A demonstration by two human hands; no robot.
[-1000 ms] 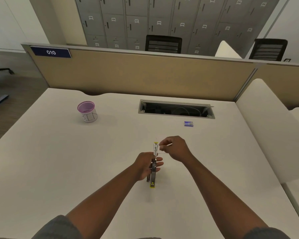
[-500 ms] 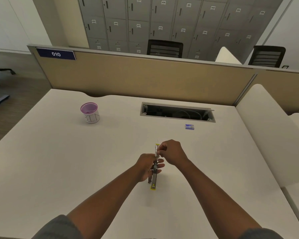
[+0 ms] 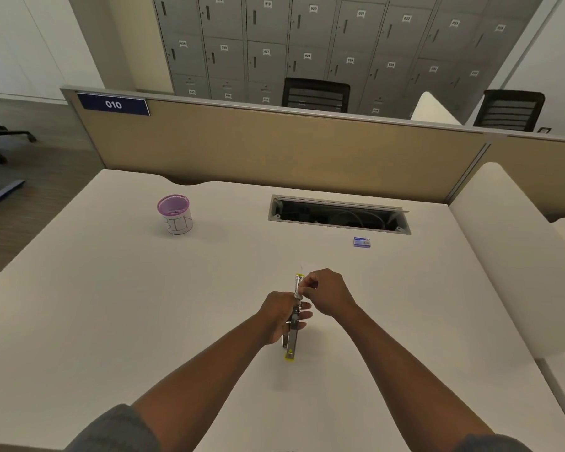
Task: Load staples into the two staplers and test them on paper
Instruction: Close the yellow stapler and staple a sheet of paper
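Stapler (image 3: pixel 293 321) opened flat on the surface (image 3: pixel 111 305), steadied mid-body by left hand (image 3: pixel 279 316) grip so staples, apparently pinched in right hand (image 3: pixel 323 296), can be fed at the far-end channel.

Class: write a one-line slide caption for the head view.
Left hand holds the open stapler; right hand pinches at its far end.

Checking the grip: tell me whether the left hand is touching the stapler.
Touching. The head view shows the left hand wrapped around the opened stapler, fingers curled over its middle.
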